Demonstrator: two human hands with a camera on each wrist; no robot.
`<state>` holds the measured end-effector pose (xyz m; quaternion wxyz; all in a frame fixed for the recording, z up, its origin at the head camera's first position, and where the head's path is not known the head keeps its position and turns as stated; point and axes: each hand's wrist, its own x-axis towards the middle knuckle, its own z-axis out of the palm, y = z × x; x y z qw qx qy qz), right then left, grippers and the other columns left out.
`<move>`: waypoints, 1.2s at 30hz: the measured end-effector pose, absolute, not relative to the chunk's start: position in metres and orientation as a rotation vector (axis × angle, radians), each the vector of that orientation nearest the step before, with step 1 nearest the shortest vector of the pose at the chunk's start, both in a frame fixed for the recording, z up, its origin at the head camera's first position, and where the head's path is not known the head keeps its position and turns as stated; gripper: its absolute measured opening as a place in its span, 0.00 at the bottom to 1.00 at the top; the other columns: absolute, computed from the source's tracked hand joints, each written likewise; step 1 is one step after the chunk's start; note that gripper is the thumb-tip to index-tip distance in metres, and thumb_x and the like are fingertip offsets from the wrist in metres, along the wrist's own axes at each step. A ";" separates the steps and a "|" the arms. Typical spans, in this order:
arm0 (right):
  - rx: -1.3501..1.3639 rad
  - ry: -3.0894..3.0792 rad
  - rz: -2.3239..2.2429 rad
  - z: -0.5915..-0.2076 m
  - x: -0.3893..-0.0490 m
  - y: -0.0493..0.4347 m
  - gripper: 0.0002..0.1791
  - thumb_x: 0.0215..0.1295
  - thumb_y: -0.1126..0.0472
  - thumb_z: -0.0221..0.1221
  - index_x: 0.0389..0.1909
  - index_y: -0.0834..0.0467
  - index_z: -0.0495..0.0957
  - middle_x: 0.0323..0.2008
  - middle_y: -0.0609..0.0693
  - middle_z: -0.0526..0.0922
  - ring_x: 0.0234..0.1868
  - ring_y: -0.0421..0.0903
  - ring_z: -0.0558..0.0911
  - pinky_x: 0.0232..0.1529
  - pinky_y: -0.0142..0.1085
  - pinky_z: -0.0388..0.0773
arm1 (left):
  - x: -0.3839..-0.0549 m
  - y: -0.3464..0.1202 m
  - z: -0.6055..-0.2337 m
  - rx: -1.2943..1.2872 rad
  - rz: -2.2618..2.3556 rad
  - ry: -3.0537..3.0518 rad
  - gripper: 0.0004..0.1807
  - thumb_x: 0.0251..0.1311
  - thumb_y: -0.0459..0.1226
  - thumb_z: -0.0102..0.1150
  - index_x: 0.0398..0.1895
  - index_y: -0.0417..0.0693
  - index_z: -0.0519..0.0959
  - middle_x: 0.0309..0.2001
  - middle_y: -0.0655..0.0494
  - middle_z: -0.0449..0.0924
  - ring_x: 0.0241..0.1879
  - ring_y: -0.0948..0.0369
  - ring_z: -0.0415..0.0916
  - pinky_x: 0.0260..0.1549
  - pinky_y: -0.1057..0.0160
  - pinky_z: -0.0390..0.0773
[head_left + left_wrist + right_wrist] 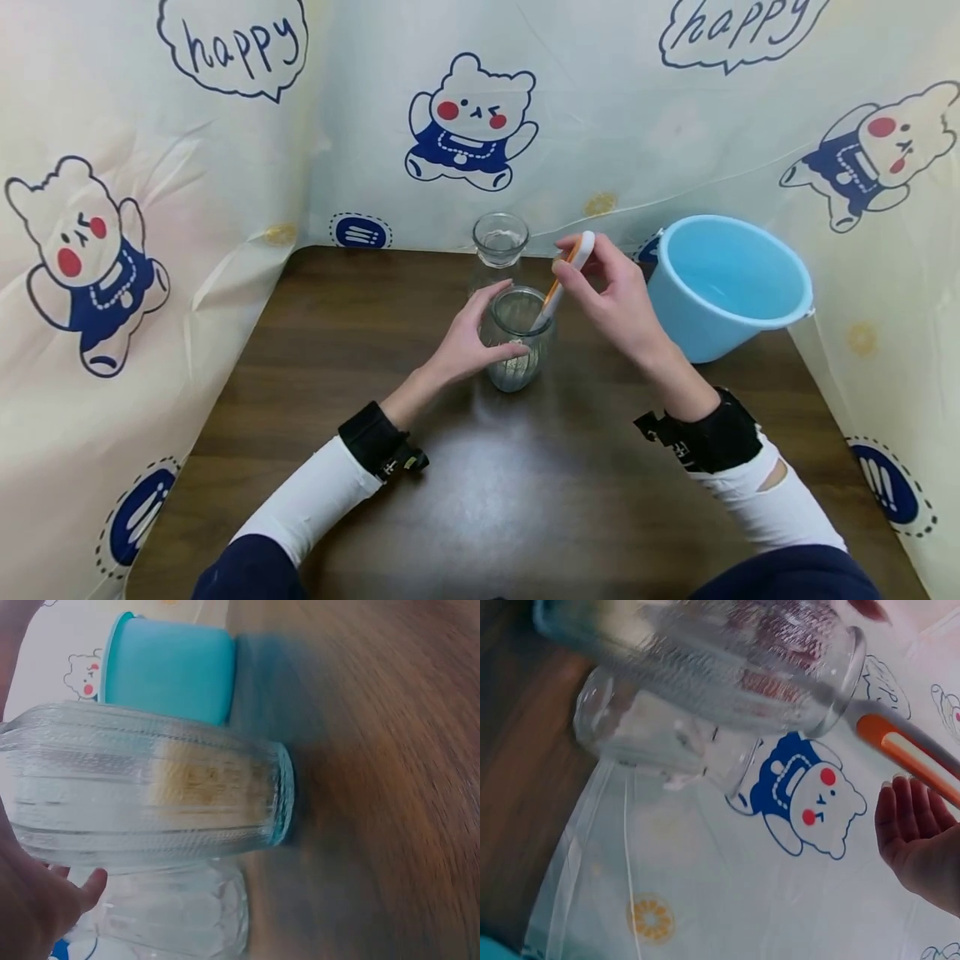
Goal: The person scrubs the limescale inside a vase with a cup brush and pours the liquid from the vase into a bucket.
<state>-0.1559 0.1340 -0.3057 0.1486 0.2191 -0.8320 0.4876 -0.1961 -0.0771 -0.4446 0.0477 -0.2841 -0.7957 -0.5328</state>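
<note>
Pale sheeting (360,108) printed with cartoon bears (471,154) hangs behind and beside a dark wood-grain table (315,333), its surface catching a soft glare (487,487).

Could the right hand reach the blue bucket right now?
Likely yes: the blue bucket stands just right of the right hand, nothing visible between them, though that hand pinches the orange-striped tool and may need to release it first.

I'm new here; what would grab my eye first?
Probably the bright blue bucket, back right in the head view. At the centre, the left grip holds a glass jar, while the right grip pinches an orange-trimmed tool slanting into it. Cartoon animals dot the cloth behind.
</note>
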 end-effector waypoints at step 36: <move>1.035 -1.036 2.344 -0.292 -0.148 0.114 0.30 0.65 0.64 0.53 0.09 0.58 0.45 0.06 0.45 0.52 0.07 0.38 0.56 0.09 0.29 0.49 | -0.189 -0.063 -0.432 -0.913 -1.776 -2.159 0.41 0.41 0.32 0.72 0.62 0.31 0.68 0.56 0.37 0.75 0.54 0.48 0.71 0.55 0.52 0.72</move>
